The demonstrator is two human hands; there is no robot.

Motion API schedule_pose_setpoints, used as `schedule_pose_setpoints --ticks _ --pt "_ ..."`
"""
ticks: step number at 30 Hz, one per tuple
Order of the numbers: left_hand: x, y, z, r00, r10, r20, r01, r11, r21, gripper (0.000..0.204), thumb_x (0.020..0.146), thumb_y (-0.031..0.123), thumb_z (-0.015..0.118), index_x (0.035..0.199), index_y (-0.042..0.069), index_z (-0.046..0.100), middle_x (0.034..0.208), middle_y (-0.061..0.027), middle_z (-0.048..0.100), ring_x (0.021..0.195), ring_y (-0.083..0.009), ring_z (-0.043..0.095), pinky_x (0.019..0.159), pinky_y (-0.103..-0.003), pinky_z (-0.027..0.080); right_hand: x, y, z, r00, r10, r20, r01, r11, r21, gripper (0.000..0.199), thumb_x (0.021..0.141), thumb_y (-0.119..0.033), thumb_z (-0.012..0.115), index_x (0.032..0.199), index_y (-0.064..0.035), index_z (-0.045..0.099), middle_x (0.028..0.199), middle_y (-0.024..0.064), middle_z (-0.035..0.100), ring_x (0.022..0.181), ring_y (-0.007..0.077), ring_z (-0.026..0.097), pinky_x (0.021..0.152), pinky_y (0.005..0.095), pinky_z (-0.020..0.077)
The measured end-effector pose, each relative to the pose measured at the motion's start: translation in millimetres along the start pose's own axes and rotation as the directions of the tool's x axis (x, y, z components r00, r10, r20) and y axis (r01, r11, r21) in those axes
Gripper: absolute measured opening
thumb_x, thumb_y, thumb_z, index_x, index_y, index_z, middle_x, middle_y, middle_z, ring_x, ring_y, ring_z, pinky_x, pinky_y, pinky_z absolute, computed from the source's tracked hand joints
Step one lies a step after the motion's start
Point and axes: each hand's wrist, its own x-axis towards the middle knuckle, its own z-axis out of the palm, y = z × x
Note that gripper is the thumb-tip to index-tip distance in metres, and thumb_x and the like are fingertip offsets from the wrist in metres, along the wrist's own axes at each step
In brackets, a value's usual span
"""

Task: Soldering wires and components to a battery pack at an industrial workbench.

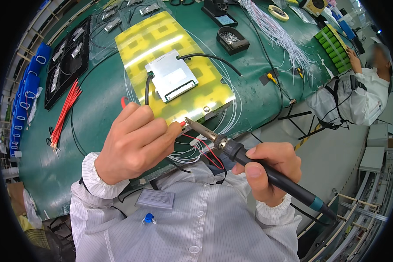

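Note:
My right hand point(273, 168) grips the black handle of a soldering iron point(232, 148). The iron's tip meets the near edge of a battery pack point(139, 41) wrapped in yellow sheet. My left hand point(133, 146) is closed on a red wire point(183, 124), whose end is at that same edge, right by the tip. On the pack lies a silver circuit board module point(172, 76) with a row of pins. From it, one black cable point(209, 57) runs right; another point(147, 89) drops behind my left hand. Thin white wires point(190, 150) loop below the pack.
Red wires point(66, 113) and a black tray point(67, 61) lie on the green table point(35, 161) at left. A small black box point(232, 39), a soldering stand point(218, 13) and a white wire bundle point(270, 28) stand farther back. At right, another person point(358, 96) touches green cells point(332, 48).

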Motion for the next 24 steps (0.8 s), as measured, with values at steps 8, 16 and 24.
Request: schedule_pose_setpoints --ticks 8,16,24 --pt "1.4 0.6 0.9 1.0 0.005 -0.014 -0.005 1.0 0.015 0.036 0.052 0.002 0.073 0.088 0.0 0.067 0.068 -0.0015 0.042 0.064 -0.0179 0.044 0.055 -0.032 0.035 1.3 -0.2 -0.8 1.0 -0.007 0.012 0.007 1.0 -0.001 0.03 0.09 -0.026 0.064 0.096 0.0 0.051 0.06 0.0097 0.063 0.054 0.0166 0.066 0.051 0.0252 0.0511" --pt "0.2 0.3 0.8 1.0 0.005 -0.006 -0.005 1.0 0.018 0.036 0.053 0.003 0.073 0.088 0.0 0.067 0.068 -0.0014 0.041 0.063 -0.0177 0.043 0.055 -0.033 0.035 1.7 0.8 -2.1 1.0 -0.011 0.023 0.011 1.0 -0.001 0.03 0.091 -0.026 0.064 0.095 0.0001 0.05 0.059 0.0091 0.063 0.054 0.0166 0.066 0.051 0.0254 0.0513" --pt "0.5 0.8 0.5 1.0 0.007 0.008 -0.007 1.0 0.023 0.038 0.051 0.004 0.073 0.089 -0.001 0.067 0.068 -0.0016 0.041 0.063 -0.0179 0.043 0.055 -0.032 0.035 -4.7 2.4 4.1 0.988 0.054 -0.142 -0.036 0.991 0.128 0.023 0.078 -0.015 0.076 0.087 0.0005 0.061 0.066 0.0111 0.066 0.048 0.0181 0.061 0.046 0.0265 0.0484"
